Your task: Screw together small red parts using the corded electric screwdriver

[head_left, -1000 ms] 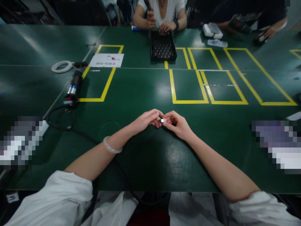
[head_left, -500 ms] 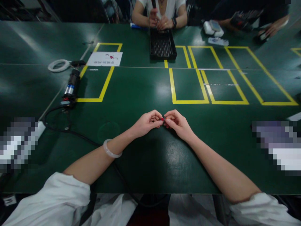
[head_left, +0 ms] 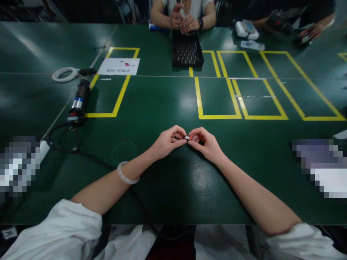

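Observation:
My left hand [head_left: 166,142] and my right hand [head_left: 206,144] meet at the middle of the green table [head_left: 151,104], fingertips pinched together. Between them sits a small part [head_left: 187,137], metallic with a red-orange bit; both hands grip it just above the tabletop. A pale bangle [head_left: 127,174] circles my left wrist. Most of the part is hidden by my fingers.
A black electric tool [head_left: 78,102] with its cable [head_left: 81,153] lies at the left, beside a white tape roll [head_left: 64,74] and a paper sheet [head_left: 119,66]. A black tray [head_left: 187,53] stands at the far edge before another person's hands [head_left: 182,22]. Yellow tape boxes [head_left: 244,90] mark the table.
Both hands stay pinched on the small part; my fingers have shifted slightly around it, and the view has tilted a little lower. The person opposite has moved their hands.

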`<move>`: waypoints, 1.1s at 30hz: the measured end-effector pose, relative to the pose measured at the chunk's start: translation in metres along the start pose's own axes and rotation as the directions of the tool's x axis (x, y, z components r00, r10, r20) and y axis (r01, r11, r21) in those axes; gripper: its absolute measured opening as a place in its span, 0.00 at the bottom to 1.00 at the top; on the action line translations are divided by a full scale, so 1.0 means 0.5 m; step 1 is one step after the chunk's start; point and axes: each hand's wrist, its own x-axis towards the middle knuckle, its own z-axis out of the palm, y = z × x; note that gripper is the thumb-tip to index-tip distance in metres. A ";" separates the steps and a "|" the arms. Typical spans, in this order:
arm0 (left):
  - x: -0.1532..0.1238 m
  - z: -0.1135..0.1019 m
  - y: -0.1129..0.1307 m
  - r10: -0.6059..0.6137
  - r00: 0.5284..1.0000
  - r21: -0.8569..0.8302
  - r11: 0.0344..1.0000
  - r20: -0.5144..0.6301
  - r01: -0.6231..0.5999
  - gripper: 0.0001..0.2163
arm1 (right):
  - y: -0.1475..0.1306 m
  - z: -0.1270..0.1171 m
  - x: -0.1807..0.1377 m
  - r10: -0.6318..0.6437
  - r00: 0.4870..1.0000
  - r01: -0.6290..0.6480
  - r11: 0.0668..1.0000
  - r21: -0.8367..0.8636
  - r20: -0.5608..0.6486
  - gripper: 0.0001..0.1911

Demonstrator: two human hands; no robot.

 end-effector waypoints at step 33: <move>0.004 -0.022 0.023 0.026 0.998 0.208 0.977 0.065 -0.039 0.14 | -0.004 -0.009 -0.001 -0.140 0.990 0.138 0.955 -0.263 0.011 0.05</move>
